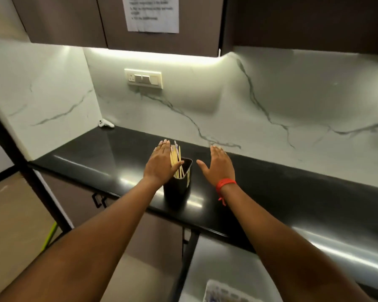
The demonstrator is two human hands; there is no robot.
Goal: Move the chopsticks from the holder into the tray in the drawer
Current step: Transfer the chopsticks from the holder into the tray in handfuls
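Observation:
A black holder (179,188) stands near the front edge of the black countertop (292,192). Several pale wooden chopsticks (175,159) lean upright inside it. My left hand (160,163) is flat with fingers extended, just left of the chopsticks, its thumb across the holder's rim. My right hand (218,165) hovers open to the right of the holder, apart from it, with a red band on the wrist. Below the counter an open drawer (216,264) shows a white tray (223,292) at the bottom edge, partly cut off.
A marble backsplash rises behind the counter, with a switch panel (143,79). A small white object (106,123) lies in the back left corner. Dark upper cabinets carry a paper notice (151,14). A cabinet handle (98,200) sits below the counter at left.

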